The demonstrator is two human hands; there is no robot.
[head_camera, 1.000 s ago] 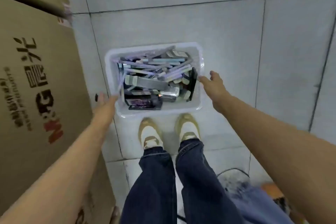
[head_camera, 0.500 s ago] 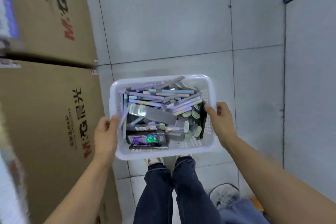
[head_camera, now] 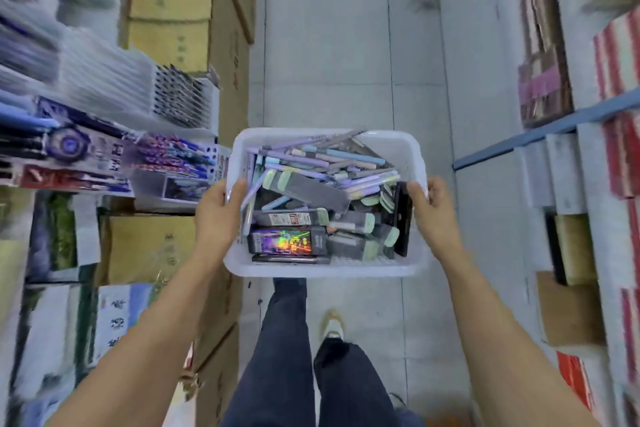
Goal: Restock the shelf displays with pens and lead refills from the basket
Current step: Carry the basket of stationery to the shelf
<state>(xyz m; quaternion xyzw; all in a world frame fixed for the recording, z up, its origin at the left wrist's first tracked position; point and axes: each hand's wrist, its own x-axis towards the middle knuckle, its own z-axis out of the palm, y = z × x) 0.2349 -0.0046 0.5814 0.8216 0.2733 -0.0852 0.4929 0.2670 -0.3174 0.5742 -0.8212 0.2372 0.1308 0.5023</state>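
A white plastic basket point(head_camera: 401, 146) hangs in the air in front of me, above the tiled floor. It is packed with pastel pens point(head_camera: 322, 158) and flat grey lead refill packs point(head_camera: 311, 189), plus a holographic box point(head_camera: 285, 241). My left hand point(head_camera: 218, 211) grips the basket's left rim, thumb inside. My right hand point(head_camera: 433, 211) grips the right rim. A shelf display point(head_camera: 173, 163) of blue and purple pens juts out just left of the basket.
Cardboard boxes point(head_camera: 169, 10) are stacked along the left, beside and below the pen displays. Shelves on the right point(head_camera: 543, 128) with a blue edge hold red, pink and brown packs. A narrow tiled aisle point(head_camera: 325, 55) runs ahead between them. My legs show below.
Both hands reached the basket on the floor, gripped its rims and lifted it up. The view rose from the floor to the aisle and shelves.
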